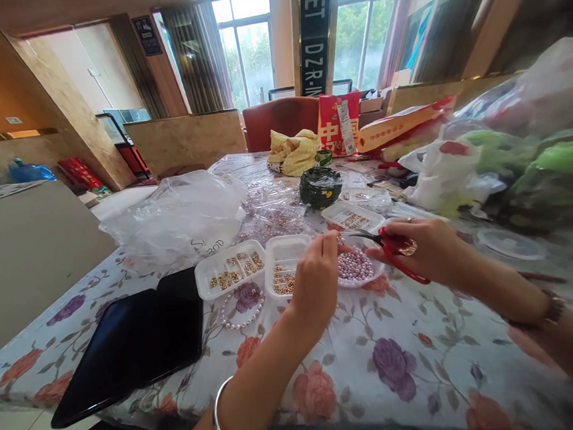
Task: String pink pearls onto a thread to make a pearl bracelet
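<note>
My left hand (317, 282) is pinched closed over the bead bowl, with small pinkish bits at its fingertips; what they belong to is too small to make out. In my right hand (427, 246) are scissors with red handles (404, 265). Their dark blades point left at the left fingertips. Below both hands sits a white bowl of pinkish-purple pearl beads (355, 266). Left of it are a divided white tray (289, 243) with gold beads, partly hidden by my left hand, and another compartment tray (203, 290) with gold pieces. A pearl bead bracelet (240, 325) lies in front of them.
A black tablet-like panel (142, 341) lies at the left on the flowered tablecloth (352, 396). Behind stand a clear plastic bag (176, 214), a dark green coil (320, 186) and another bead tray (354, 217). Plastic bags (455, 167) crowd the right side.
</note>
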The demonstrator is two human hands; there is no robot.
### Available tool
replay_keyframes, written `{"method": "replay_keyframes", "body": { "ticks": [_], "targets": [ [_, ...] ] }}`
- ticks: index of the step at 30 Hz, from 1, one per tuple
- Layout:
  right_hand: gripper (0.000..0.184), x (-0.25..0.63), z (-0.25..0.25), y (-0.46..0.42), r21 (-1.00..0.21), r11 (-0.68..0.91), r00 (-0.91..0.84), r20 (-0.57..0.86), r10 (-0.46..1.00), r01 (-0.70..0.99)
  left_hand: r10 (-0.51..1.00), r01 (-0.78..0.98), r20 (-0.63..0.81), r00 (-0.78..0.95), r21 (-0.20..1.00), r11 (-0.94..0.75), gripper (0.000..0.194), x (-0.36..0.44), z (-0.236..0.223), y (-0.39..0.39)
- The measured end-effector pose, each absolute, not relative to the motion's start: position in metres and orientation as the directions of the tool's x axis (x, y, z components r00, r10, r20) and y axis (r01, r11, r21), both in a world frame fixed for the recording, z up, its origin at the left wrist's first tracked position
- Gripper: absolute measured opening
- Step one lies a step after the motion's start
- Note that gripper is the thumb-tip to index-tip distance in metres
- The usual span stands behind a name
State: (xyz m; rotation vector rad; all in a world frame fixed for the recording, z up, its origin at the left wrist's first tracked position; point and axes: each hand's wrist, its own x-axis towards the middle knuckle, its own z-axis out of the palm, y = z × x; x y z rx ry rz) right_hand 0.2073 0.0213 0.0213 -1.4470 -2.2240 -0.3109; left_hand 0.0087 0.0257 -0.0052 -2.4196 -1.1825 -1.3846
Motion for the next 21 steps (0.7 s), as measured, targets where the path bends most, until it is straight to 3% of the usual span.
{"method": "replay_keyframes", "body": {
  "ticks": [5,11,21],
  "targets": [
    [0.031,0.209,0.018,0.019,-0.131,0.500,-0.352,0.560,0.750,0.856,0.527,0.633,0.786,0.323,0.234,-0.738,0.020,0.009,-0.005,0.024],
    [0.037,0.205,0.020,0.014,-0.155,0.555,-0.412,0.516,0.751,0.817,0.485,0.660,0.804,0.343,0.161,-0.734,0.017,0.009,-0.004,0.022],
    [0.042,0.199,0.023,0.001,-0.256,0.417,-0.292,0.411,0.864,0.872,0.602,0.800,0.702,0.380,0.077,-0.595,0.007,0.010,-0.002,0.023]
  ]
}}
